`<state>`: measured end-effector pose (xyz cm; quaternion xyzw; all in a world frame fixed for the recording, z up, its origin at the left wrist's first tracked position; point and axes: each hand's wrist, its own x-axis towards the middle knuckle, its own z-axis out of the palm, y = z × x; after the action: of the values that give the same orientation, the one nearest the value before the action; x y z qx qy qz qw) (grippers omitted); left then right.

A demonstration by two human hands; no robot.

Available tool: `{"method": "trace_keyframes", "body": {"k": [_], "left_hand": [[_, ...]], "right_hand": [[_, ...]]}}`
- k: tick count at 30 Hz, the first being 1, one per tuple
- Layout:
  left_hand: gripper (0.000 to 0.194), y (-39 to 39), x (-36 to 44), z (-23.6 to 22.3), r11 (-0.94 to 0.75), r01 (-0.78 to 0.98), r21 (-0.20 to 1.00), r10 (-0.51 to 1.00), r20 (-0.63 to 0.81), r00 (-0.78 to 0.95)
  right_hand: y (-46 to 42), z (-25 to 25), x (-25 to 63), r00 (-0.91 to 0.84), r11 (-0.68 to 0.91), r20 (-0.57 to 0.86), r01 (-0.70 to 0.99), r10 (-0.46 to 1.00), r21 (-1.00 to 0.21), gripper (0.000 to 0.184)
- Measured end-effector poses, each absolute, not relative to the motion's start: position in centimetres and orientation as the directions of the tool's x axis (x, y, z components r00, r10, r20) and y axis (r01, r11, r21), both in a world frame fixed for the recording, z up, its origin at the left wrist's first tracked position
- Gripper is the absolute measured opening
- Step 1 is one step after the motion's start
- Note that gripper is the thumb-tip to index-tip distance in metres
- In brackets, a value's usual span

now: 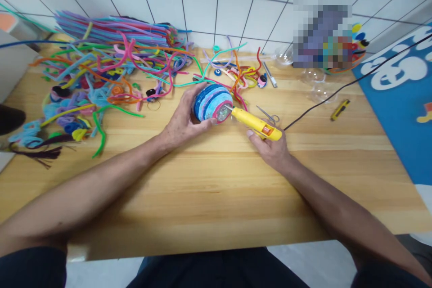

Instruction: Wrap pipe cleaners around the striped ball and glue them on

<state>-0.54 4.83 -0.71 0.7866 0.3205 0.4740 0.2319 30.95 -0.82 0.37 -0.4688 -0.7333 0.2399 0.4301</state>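
Observation:
My left hand (182,119) is wrapped round a ball (212,101) covered in blue, pink and purple pipe cleaners, holding it on the wooden table (216,198). My right hand (270,146) grips a yellow glue gun (256,123). The gun's nozzle touches the ball's right side. A black cord (337,92) runs from the gun to the back right.
A big heap of coloured pipe cleaners (108,63) fills the table's back left. Scissors (268,116) lie just behind the glue gun. A yellow utility knife (339,110) lies to the right, clear plastic half-spheres (317,83) behind it. A blue mat (401,99) borders the right edge.

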Motion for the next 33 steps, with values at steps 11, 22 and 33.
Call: {"method": "trace_keyframes", "body": {"k": [11,22,33], "left_hand": [[0.100,4.8,-0.6,-0.6,-0.686,0.290,0.667,0.725,0.593,0.351],[0.100,4.8,-0.5,-0.7,-0.673,0.286,0.682,0.737,0.584,0.340],[0.100,4.8,-0.6,-0.8,-0.672,0.255,0.695,0.735,0.582,0.348]], "right_hand": [[-0.7,0.4,30.9,-0.175,0.433,0.403,0.508,0.898,-0.745,0.018],[-0.7,-0.5,31.3,-0.141,0.390,0.370,0.481,0.918,-0.785,0.019],[-0.8,-0.6,31.2,-0.161,0.411,0.385,0.501,0.909,-0.762,0.020]]}}
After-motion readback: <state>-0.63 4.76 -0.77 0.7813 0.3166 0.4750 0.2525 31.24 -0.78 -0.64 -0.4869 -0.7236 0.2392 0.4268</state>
